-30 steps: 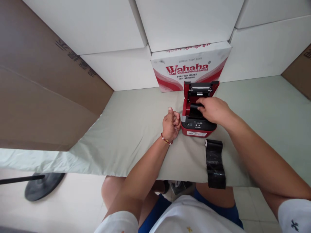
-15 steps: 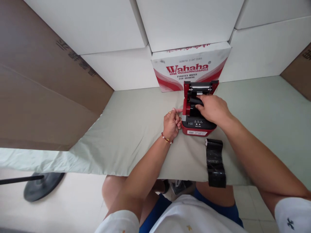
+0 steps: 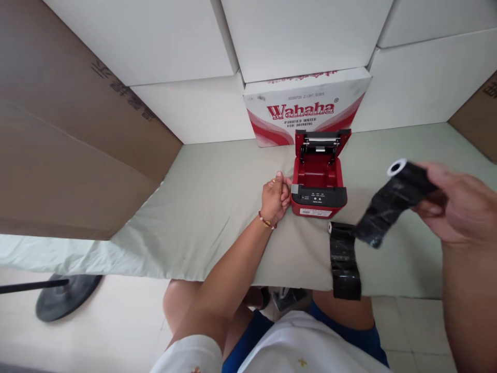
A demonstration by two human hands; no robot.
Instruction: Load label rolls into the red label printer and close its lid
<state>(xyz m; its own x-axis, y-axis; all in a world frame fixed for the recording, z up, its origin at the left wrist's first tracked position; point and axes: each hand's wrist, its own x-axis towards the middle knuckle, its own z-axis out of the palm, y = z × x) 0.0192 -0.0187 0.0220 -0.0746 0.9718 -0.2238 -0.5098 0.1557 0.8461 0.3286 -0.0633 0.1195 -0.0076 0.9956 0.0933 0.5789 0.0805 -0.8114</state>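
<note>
A red and black label printer (image 3: 319, 197) stands on the cloth with its lid tipped up, its red roll compartment showing bare inside. My left hand (image 3: 275, 196) rests in a loose fist against or close beside the printer's left side; nothing shows in its fingers. Off to the right, my right hand (image 3: 460, 202) grips a black paper roll (image 3: 404, 191) with a white core, held in the air with a loose strip hanging down to the left. A second black roll (image 3: 344, 254) lies partly unrolled in front of the printer, its strip reaching the table edge.
Behind the printer stands a white and red water carton (image 3: 306, 109), with white boxes (image 3: 186, 111) stacked around it. A large brown carton (image 3: 77, 155) takes up the left side. Pale green cloth (image 3: 202, 207) covers the table; a black round base (image 3: 66, 298) sits on the floor.
My right hand has lifted the black roll out of the printer and carried it right. My left index finger, stretched toward the printer before, is now curled in.
</note>
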